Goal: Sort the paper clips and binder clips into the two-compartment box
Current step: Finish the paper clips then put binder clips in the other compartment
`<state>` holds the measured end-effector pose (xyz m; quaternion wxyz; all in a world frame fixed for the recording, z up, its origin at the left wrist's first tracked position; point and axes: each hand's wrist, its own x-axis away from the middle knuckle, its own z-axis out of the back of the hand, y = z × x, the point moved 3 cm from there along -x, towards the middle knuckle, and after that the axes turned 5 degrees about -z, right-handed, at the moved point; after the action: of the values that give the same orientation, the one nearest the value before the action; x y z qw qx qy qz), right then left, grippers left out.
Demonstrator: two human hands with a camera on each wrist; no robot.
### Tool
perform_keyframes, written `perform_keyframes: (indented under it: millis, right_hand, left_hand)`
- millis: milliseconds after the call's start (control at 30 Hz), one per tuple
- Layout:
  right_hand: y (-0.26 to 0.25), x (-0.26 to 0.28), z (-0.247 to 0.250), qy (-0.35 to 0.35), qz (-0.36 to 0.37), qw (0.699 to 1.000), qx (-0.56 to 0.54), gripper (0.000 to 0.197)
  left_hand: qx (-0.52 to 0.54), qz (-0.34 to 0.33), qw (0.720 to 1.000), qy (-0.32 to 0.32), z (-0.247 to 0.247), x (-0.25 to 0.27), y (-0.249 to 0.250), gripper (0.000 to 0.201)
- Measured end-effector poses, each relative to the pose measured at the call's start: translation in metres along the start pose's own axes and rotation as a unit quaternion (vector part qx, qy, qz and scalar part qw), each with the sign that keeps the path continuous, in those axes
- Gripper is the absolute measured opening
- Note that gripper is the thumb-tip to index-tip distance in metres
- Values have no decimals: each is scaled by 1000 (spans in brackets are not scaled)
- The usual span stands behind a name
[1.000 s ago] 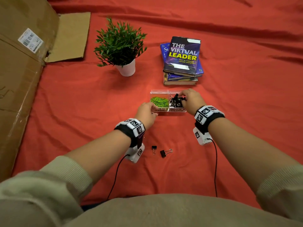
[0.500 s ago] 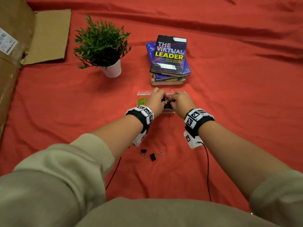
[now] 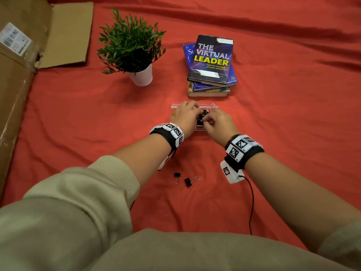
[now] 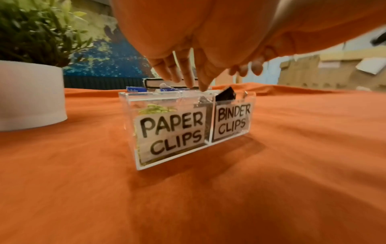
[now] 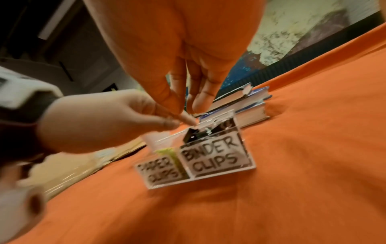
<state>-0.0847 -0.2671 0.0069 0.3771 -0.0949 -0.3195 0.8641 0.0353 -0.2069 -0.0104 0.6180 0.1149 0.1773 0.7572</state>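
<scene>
A clear two-compartment box (image 3: 213, 105) stands on the red cloth, labelled PAPER CLIPS and BINDER CLIPS (image 4: 188, 125). Green paper clips (image 4: 155, 109) lie in its left compartment; black binder clips (image 5: 194, 135) are heaped in the right one and stick up past the rim. My left hand (image 3: 185, 114) reaches over the box, its straight fingertips (image 4: 194, 82) touching down by the divider and the heap. Above the binder compartment my right hand (image 3: 216, 120) hangs with thumb and fingers (image 5: 188, 99) pointing down, nothing visible between them. Two more black binder clips (image 3: 177, 176) (image 3: 188, 181) lie on the cloth between my wrists.
A stack of books (image 3: 212, 65) sits just behind the box. A potted plant in a white pot (image 3: 136, 55) stands at the back left. A large cardboard box (image 3: 17, 94) lines the left edge. A thin black cable (image 3: 252, 202) trails from my right wrist.
My left hand has moved from the box's front left corner to over the box, beside my right hand. My right hand stays over the binder compartment. The two loose clips have not moved.
</scene>
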Motion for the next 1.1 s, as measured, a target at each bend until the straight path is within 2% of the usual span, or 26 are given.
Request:
perform_keyframes:
  millis: [67,133,200,300,400,500,667,800,933,1100]
  right_hand:
    - [-10,23,-14,-70,41,997,12,12]
    - [-17,52,-37,-187,82,978,43,15]
    - [-20,80,-64,-294,111,945,91,21]
    - [-18,108,-89,-369,127,909,144,32]
    - [-18,113,-94,-362,118,910,163,31]
    - [-21,108,-92,-321,106,927,164,31]
    - [-26,111,-84,-259,82,945,183,33]
    - [-15,125,-84,-305,-3,925,227,37]
    - [-10,131,-88,-292,10,938,187,26]
    - [-6,134,-80,-246,13,964,101,20]
  left_hand:
    - [47,29,997,45,8,9,-5,29]
    - [82,67,993,54,13,27,-14,26]
    - [94,102,990,32,12,54,-27,22]
    - [87,134,987,-34,6,102,-46,15]
    - [53,175,977,-113,-1,143,-57,18]
    - [47,185,971,-143,-10,167,-57,26]
    - [48,175,974,-133,-18,179,-52,25]
    - [65,163,978,-113,-15,179,-40,28]
    - [79,72,980,-165,-24,174,-15,39]
    - [-12,-24,966,-258,-33,171,-4,41]
